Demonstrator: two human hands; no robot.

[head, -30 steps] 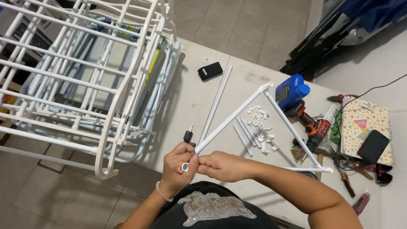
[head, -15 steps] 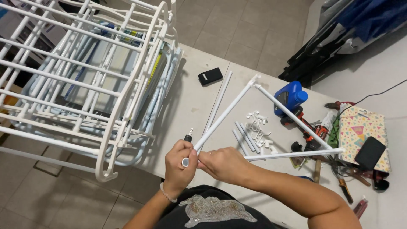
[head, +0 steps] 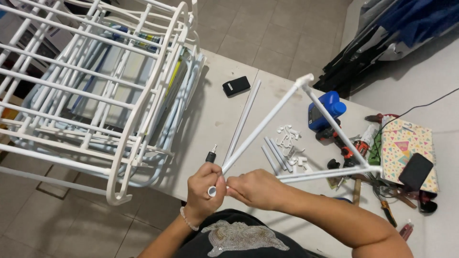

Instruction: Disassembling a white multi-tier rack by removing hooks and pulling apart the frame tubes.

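While both hands meet above the worktop (head: 224, 95) edge, left hand (head: 203, 191) clamped on a white pipe fitting (head: 212, 191), right hand (head: 256, 188) gripping the triangular white pipe frame (head: 267, 122), raised over small white clips (head: 289, 138).

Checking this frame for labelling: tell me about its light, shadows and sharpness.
Head view: even, soft indoor light with no glare; the white rack throws a faint shadow on the table; both hands, left and right, and the tube frame look sharp; straight rack bars bow slightly near the edges.
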